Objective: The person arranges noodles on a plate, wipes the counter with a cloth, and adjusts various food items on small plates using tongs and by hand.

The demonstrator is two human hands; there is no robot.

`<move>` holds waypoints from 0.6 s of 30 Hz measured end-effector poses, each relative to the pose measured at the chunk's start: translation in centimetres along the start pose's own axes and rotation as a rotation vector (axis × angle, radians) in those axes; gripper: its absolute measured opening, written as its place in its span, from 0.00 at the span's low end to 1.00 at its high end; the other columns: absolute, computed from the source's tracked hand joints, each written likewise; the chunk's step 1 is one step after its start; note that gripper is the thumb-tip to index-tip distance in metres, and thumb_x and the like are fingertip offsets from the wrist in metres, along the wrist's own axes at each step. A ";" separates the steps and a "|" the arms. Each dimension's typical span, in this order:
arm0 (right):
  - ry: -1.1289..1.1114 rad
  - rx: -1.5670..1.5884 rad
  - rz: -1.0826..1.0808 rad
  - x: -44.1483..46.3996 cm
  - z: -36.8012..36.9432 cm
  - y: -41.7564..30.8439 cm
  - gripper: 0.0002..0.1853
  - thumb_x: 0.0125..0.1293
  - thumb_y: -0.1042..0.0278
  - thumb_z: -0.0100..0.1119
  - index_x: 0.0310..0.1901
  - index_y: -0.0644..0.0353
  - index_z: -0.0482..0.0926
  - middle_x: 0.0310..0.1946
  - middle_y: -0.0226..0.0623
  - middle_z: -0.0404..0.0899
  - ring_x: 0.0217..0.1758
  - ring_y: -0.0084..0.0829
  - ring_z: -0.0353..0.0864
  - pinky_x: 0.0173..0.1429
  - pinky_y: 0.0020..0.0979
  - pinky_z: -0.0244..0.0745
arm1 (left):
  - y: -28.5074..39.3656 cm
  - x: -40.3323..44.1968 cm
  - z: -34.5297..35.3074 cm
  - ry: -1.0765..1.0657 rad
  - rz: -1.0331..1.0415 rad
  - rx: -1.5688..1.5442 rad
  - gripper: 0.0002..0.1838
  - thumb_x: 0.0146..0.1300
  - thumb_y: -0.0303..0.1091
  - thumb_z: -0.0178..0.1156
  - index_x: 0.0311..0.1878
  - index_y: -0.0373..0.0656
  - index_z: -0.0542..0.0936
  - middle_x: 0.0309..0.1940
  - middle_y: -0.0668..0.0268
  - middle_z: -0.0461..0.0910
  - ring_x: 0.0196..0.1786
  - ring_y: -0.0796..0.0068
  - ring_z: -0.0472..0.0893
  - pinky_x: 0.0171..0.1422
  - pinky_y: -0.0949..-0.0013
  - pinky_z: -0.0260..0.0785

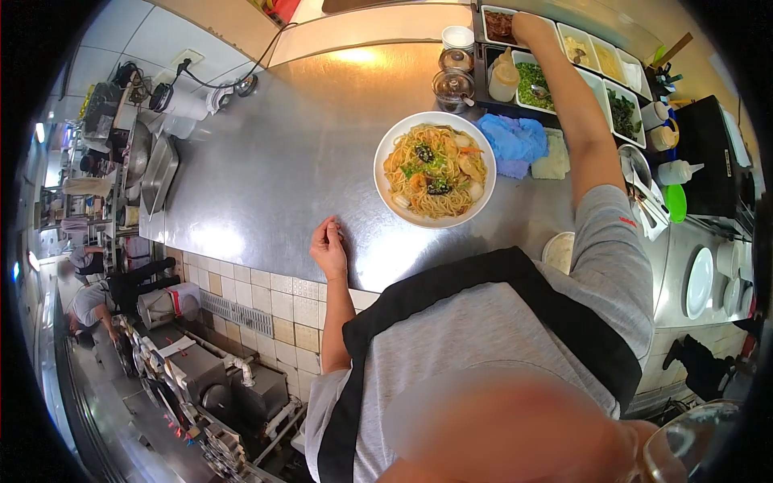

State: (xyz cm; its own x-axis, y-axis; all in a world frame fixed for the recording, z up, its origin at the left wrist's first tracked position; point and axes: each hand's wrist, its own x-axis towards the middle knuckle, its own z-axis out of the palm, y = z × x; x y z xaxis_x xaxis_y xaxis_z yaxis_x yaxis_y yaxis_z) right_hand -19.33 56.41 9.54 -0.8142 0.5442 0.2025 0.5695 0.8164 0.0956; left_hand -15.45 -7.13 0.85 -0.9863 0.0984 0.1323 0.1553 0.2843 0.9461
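A white bowl of noodles [435, 171] with shrimp, chopped green onion and dark pieces stands on the steel counter in front of me. My right hand [531, 30] is stretched out to the far right, at the container of reddish-brown topping [500, 27]. Its fingers are curled down, and whatever is in them is hidden. My left hand [328, 248] is over the counter's near edge, left of the bowl and apart from it. Its fingers are loosely curled together, with nothing visible in them.
Beside the bowl lie a blue cloth [513, 143] and a pale cloth [552, 156]. Behind them are a squeeze bottle [505, 76], chopped green onion [533, 83] and glass jars [453, 84]. A metal tray [159, 173] sits at the left. Other people [95, 304] are at the far left.
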 end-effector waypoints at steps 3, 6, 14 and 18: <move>0.048 0.099 0.094 -0.1 1.1 -0.7 0.13 0.58 0.70 0.48 0.39 0.64 0.81 0.40 0.55 0.80 0.45 0.50 0.81 0.47 0.49 0.75 | -0.2 0.1 0.0 0.004 0.009 -0.020 0.08 0.65 0.28 0.55 0.42 0.36 0.81 0.28 0.69 0.79 0.25 0.86 0.71 0.29 0.81 0.64; 0.105 0.156 0.185 -0.8 1.5 -1.5 0.14 0.58 0.67 0.48 0.41 0.62 0.81 0.41 0.54 0.80 0.46 0.51 0.80 0.49 0.49 0.75 | -0.1 0.1 0.0 -0.005 -0.003 -0.034 0.08 0.65 0.28 0.55 0.42 0.36 0.81 0.28 0.69 0.79 0.25 0.86 0.71 0.29 0.81 0.64; 0.064 0.241 0.282 -2.5 1.0 -2.2 0.16 0.58 0.65 0.48 0.46 0.39 0.81 0.47 0.41 0.80 0.52 0.46 0.78 0.52 0.46 0.73 | 0.1 -0.1 0.0 -0.002 -0.021 -0.009 0.09 0.65 0.29 0.55 0.42 0.35 0.81 0.27 0.68 0.79 0.25 0.86 0.71 0.30 0.81 0.65; 0.115 0.273 0.299 -2.7 1.1 -2.1 0.17 0.59 0.65 0.48 0.48 0.39 0.80 0.48 0.41 0.79 0.52 0.44 0.78 0.53 0.46 0.73 | 0.0 0.0 -0.1 -0.005 -0.020 -0.026 0.09 0.65 0.29 0.55 0.42 0.35 0.81 0.27 0.68 0.79 0.25 0.85 0.71 0.30 0.80 0.65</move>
State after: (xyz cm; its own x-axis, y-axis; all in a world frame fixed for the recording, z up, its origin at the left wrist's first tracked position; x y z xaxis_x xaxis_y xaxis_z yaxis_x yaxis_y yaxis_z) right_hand -18.49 53.42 7.70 -0.5906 0.7524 0.2916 0.7153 0.6554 -0.2424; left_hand -15.45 -7.24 0.91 -0.9889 0.0979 0.1117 0.1338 0.2611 0.9560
